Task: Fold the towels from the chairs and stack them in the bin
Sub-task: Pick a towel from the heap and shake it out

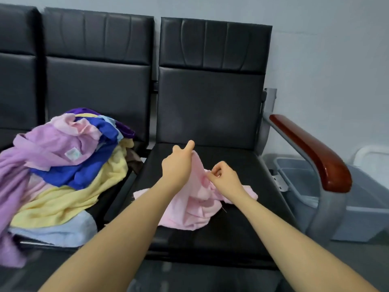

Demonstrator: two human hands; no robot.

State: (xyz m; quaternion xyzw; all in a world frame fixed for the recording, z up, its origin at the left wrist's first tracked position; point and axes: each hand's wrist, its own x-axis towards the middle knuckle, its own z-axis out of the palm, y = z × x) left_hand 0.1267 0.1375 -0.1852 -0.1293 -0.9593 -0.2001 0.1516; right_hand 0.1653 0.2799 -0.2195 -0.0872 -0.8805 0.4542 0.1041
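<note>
Forearms: two bare forearms reach in from the bottom edge, nearest the head camera, toward the right-hand seat.
Left hand (178,163): grips a raised fold of the pink towel (192,209), forefinger sticking out past the cloth, the other fingers curled round it.
Right hand (224,179): thumb and forefinger pinch an edge of the same towel, just beside the left hand and a little lower.
Pink towel: crumpled on the black chair seat (237,169), its upper part lifted between the two hands, the rest spread on the seat below the wrists.
Towel pile (63,171): lilac, blue, yellow, pale blue and purple towels heaped unfolded on the next seat to the left, well apart from both hands.
Grey bin (357,199): on the floor to the right, beyond the wooden armrest (311,150); no folded towel shows in the part visible.
Progress: early, by my judgement; the pink towel is not yet folded, the pile is untouched, nothing stacked that I can see.
</note>
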